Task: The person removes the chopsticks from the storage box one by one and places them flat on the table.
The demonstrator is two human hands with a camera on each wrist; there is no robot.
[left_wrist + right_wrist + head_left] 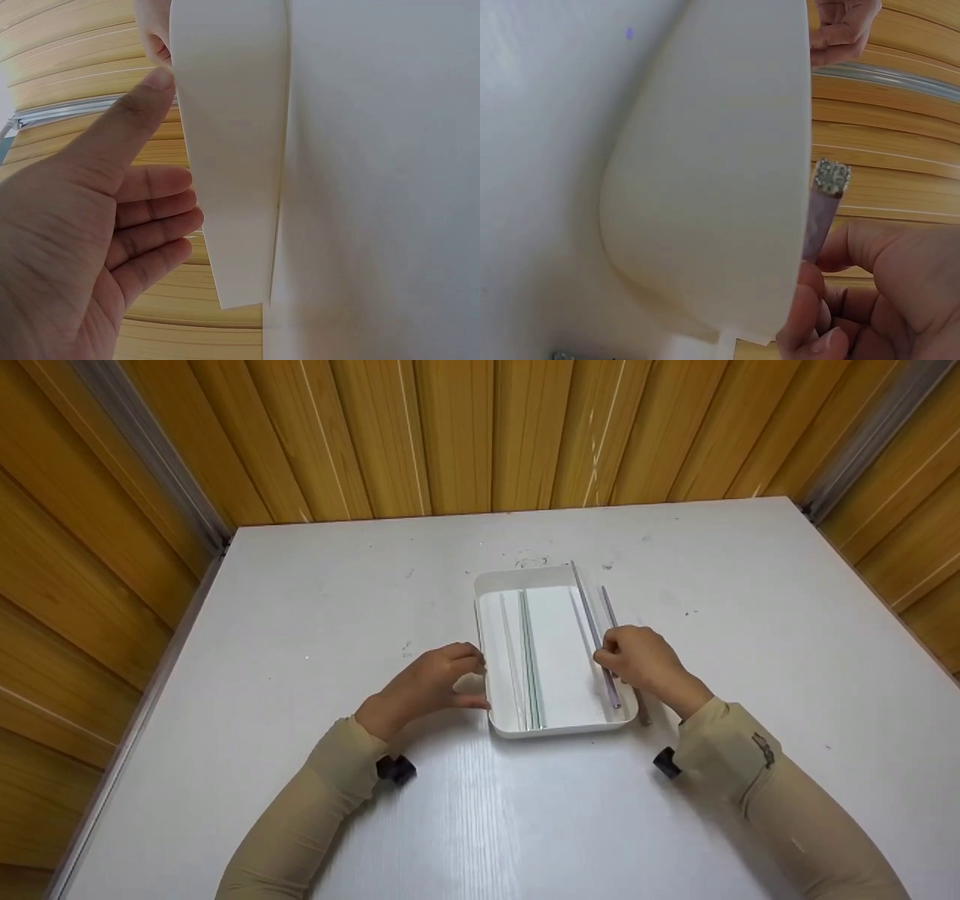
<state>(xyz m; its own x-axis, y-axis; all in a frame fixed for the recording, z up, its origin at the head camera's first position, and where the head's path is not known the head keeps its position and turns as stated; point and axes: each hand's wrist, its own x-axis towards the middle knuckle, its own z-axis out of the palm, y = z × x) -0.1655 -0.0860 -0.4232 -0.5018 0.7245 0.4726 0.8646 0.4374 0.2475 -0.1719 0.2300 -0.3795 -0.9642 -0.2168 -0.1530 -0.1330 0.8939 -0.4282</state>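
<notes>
A white rectangular tray (pixel 559 729) stands between both hands. My right hand (pixel 643 660) pinches a tapered purple chopstick (pixel 586 604) over the tray's right side. In the right wrist view, the purple chopstick's (pixel 823 214) thick end has a silvery, sparkly cap. My left hand (pixel 431 682) is at the tray's left wall, its fingers and thumb spread along the rim. The left wrist view shows these fingers (pixel 154 206) nearly straight against the tray edge. Green chopsticks (pixel 531 660) and a pale clear chopstick (pixel 511 660) lie lengthwise inside.
Another dark purplish chopstick (pixel 609 606) lies outside the tray's right wall, partly behind the right hand. The white tabletop (pixel 337 585) spreads around the tray. Wood-patterned panels (pixel 457 435) rise behind and beside the table.
</notes>
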